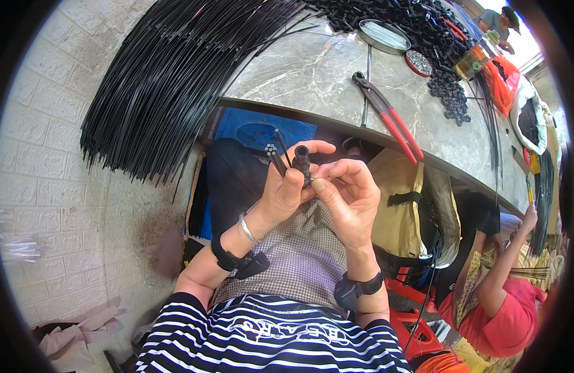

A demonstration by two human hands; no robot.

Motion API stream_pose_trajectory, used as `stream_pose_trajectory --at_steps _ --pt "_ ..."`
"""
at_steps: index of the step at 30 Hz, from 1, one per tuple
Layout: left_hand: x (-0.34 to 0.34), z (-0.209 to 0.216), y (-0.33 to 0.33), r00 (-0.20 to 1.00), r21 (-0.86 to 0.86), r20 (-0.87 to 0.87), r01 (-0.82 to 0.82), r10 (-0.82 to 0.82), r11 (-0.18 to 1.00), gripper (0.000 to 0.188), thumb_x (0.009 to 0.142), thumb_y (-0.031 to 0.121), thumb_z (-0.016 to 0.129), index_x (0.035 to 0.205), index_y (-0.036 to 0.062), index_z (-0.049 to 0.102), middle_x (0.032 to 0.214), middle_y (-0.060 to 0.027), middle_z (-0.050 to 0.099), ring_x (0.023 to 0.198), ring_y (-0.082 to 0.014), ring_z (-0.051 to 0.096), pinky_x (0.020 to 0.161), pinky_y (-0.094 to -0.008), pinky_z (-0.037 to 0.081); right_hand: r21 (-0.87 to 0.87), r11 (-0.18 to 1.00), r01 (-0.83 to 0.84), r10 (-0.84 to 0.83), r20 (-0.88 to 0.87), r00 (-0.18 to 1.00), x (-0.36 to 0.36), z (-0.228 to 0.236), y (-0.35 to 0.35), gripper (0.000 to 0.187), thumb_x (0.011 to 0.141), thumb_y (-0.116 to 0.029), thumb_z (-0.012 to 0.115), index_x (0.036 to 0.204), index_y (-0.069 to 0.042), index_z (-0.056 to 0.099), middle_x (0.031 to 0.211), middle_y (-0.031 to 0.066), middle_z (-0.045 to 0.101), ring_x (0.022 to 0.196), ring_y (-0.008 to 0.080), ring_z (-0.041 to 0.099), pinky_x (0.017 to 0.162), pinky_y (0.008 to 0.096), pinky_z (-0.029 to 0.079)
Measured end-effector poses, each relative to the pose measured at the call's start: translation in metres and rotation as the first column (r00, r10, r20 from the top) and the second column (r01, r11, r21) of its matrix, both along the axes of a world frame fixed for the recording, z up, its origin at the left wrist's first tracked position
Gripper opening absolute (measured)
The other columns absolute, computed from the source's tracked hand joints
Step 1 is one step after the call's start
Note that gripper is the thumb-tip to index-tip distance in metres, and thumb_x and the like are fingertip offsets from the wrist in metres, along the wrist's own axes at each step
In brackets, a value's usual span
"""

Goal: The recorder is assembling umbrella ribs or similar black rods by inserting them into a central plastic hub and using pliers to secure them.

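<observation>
My left hand (pixel 279 196) is closed around a short black tubular fitting (pixel 301 163), which stands roughly upright with its round open end up. The same hand also holds a few thin black rods (pixel 275 158) with pale tips, sticking up beside the thumb. My right hand (pixel 350 202) pinches with thumb and forefinger low against the fitting, where a small shiny bit shows; what the fingertips grip is too small to name. Both hands are in front of my lap, below the table edge.
Long black rods (pixel 156 93) are heaped at the table's left. Red-handled pliers (pixel 392 118) lie near the edge of the stone-topped table (pixel 287 68). Behind them are a round dish (pixel 384 36), a small red tub (pixel 418 63) and piled black parts (pixel 448 93). A person in red (pixel 501 317) works at right.
</observation>
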State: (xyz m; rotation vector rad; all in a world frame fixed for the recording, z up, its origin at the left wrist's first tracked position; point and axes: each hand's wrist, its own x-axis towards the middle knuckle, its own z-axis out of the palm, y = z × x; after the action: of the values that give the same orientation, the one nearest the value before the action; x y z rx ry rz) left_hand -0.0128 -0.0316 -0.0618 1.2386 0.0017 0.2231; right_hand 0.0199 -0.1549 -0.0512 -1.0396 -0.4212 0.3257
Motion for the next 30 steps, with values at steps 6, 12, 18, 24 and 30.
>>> stream_pose_trajectory --at_steps 6,12,18,24,30 --pt "0.0 -0.003 0.003 1.0 0.012 0.0 0.018 -0.018 1.0 0.107 0.067 0.084 0.044 0.122 -0.0074 0.046 0.056 0.0084 0.047 0.049 0.0018 0.036 0.045 -0.0136 0.027 -0.042 0.999 0.027 -0.029 -0.057 0.998 0.007 -0.002 0.003 0.024 0.08 0.006 0.068 0.095 -0.001 0.051 0.084 0.0039 0.056 0.073 0.0101 0.06 0.06 0.0216 0.053" --pt "0.001 -0.01 0.007 0.999 0.021 0.019 -0.031 0.031 0.999 0.095 0.07 0.082 0.04 0.114 -0.0021 0.044 0.054 0.0085 0.042 0.046 0.0006 0.034 0.044 -0.0155 0.026 -0.148 0.97 -0.191 0.162 -0.189 0.968 0.022 0.003 0.003 0.029 0.077 -0.004 0.076 0.092 -0.003 0.051 0.079 -0.0003 0.053 0.069 0.0066 0.055 0.056 0.0193 0.048" --pt "0.006 -0.031 0.024 0.998 -0.143 0.065 0.028 -0.018 0.989 0.071 0.072 0.078 0.043 0.086 0.0089 0.042 0.053 0.0045 0.038 0.044 -0.0035 0.031 0.042 -0.0187 0.025 -0.773 0.534 0.343 0.268 0.54 0.798 0.058 0.047 -0.008 0.044 0.072 -0.025 0.079 0.103 -0.002 0.056 0.091 0.0089 0.06 0.081 0.0214 0.061 0.067 0.0334 0.05" --pt "0.013 -0.029 0.038 0.998 -0.217 0.058 0.031 -0.019 0.976 0.067 0.074 0.077 0.044 0.078 0.01 0.041 0.057 0.0003 0.041 0.049 -0.0089 0.039 0.049 -0.0226 0.034 -0.502 0.077 0.862 0.395 0.809 0.436 0.135 0.013 -0.049 0.046 0.083 -0.033 0.066 0.116 -0.003 0.056 0.104 0.0154 0.056 0.097 0.0331 0.055 0.079 0.0407 0.048" --pt "0.016 -0.031 0.048 0.995 -0.165 0.075 -0.054 0.067 0.985 0.064 0.079 0.071 0.045 0.077 0.0068 0.045 0.062 -0.0018 0.045 0.056 -0.0102 0.045 0.055 -0.0239 0.039 -0.585 0.283 0.76 0.386 0.795 0.468 0.163 -0.002 -0.073 0.032 0.094 -0.024 0.052 0.113 0.002 0.057 0.084 0.0168 0.058 0.076 0.0293 0.06 0.069 0.0374 0.049"
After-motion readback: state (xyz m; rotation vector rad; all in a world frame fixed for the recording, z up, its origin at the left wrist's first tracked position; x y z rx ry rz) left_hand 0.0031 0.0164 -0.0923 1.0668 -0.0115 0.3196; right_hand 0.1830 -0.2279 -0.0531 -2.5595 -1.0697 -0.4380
